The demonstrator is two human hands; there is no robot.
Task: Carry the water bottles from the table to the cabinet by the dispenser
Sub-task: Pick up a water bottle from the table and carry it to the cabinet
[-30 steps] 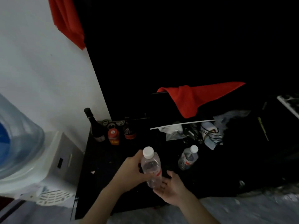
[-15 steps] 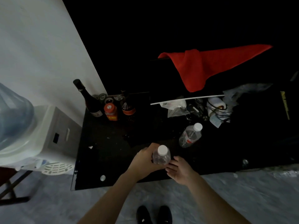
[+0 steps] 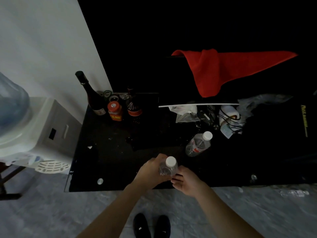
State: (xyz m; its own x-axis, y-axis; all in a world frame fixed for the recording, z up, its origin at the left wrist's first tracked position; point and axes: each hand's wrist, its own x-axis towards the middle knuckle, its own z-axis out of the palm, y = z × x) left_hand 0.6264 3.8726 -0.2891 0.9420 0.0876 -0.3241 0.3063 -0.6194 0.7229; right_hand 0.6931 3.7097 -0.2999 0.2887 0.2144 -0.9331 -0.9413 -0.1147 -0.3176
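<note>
At the cabinet (image 3: 109,152) front edge, left hand (image 3: 151,172) grips upright water bottle (image 3: 169,167), right hand (image 3: 187,181) fingertips steadying it, placement step; next release cleanly.

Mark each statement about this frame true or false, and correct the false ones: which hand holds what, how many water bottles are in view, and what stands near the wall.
1. The left hand grips the held water bottle. True.
2. The held bottle's cap is off. False: a white cap sits on it.
3. A second water bottle stands on the black cabinet top, apart from both hands. True.
4. The right hand holds the red cloth. False: its fingers rest against the held bottle; the cloth hangs at the back.
5. A dark wine bottle stands near the white wall. True.
6. The water dispenser is at the right of the cabinet. False: it is at the left.
</note>
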